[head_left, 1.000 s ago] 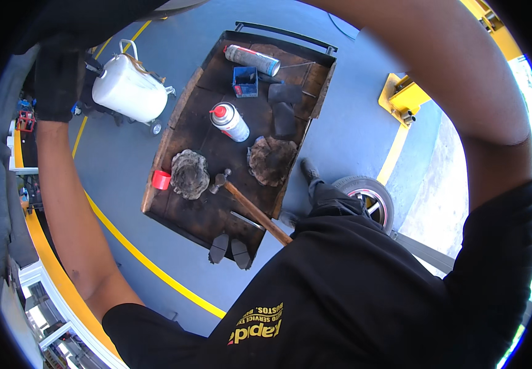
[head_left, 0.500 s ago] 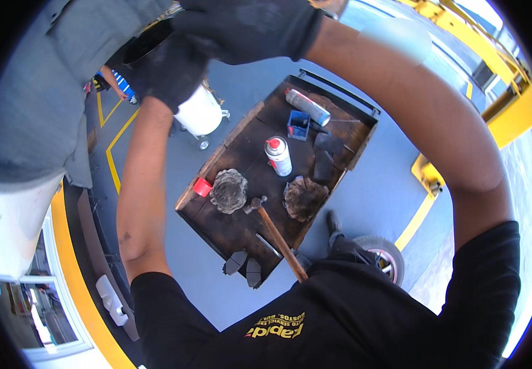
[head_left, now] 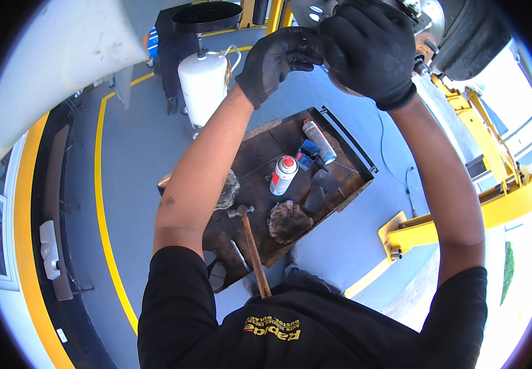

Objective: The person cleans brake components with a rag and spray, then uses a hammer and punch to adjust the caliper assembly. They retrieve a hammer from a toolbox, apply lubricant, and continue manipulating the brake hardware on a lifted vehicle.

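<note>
Both my hands wear black gloves and are raised at the top of the view, above a dark workbench cart (head_left: 254, 150). My left hand (head_left: 278, 61) has loosely bent fingers, some apart, reaching toward the right hand; I see nothing held in it. My right hand (head_left: 369, 54) is closed, palm side hidden, beside metal vehicle parts (head_left: 427, 49); what it grips is hidden. Below it shows a rounded grey metallic edge (head_left: 343, 85). On the cart lie a hammer (head_left: 254, 249), an upright spray can (head_left: 284, 176) and a lying spray can (head_left: 320, 142).
The cart also carries crumpled rags (head_left: 289, 221), a small blue container (head_left: 307, 154) and dark flat pieces (head_left: 316, 195). A white wheeled tank (head_left: 203, 86) with a black pan (head_left: 207, 16) stands beyond. Yellow lift arms (head_left: 463, 215) extend at right. Another person (head_left: 177, 58) stands behind the tank.
My view and both hands have swung right, from the grey surface at upper left to the metal vehicle parts. The hands are now slightly farther apart, and the black pan shows clearly.
</note>
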`<state>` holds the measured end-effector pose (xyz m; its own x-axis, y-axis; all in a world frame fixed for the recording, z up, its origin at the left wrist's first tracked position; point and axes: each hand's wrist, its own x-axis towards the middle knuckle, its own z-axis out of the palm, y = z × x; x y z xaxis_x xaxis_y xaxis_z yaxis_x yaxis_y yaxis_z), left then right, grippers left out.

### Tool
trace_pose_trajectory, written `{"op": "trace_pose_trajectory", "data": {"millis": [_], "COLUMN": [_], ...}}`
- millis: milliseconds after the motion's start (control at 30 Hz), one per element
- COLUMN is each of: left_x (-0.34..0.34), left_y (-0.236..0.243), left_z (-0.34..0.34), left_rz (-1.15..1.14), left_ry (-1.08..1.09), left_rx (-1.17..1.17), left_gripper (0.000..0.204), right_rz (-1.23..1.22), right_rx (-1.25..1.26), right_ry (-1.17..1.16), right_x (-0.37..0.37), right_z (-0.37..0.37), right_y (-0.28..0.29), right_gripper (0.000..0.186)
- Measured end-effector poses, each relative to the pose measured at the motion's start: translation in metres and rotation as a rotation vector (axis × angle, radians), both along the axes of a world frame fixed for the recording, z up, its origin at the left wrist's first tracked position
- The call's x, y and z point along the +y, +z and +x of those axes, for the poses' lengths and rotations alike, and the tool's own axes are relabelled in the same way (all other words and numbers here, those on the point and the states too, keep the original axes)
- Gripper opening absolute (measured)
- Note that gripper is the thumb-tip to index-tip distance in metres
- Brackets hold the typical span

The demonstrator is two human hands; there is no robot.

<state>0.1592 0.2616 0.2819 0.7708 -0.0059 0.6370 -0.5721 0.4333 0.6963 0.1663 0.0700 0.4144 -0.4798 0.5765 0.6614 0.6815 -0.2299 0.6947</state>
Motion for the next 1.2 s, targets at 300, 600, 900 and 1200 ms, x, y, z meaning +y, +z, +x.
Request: {"op": "trace_pose_trajectory", "data": {"millis": [300, 600, 900, 1200], "left_x": [0.028, 0.027, 0.029, 0.015], "left_y": [0.042, 0.05, 0.057, 0.046], "left_z": [-0.003, 0.005, 0.004, -0.007], "left_rz": [0.793, 1.242, 1.378, 1.533], "left_ry": [0.468, 0.879, 0.951, 1.125], "left_rx": [-0.13, -0.435, -0.319, -0.613], "left_gripper": [0.043, 0.03, 0.033, 0.028], "right_rz": [0.017, 0.018, 0.066, 0.026], "right_rx": [0.005, 0.025, -0.025, -0.031], "right_ry": [-0.013, -0.062, 0.05, -0.035], "right_x": [0.001, -0.001, 0.004, -0.006], "right_z": [-0.001, -0.003, 0.005, -0.007], "right_y": [0.0, 0.001, -0.001, 0.003], "right_gripper": [0.019, 0.017, 0.019, 0.018]}}
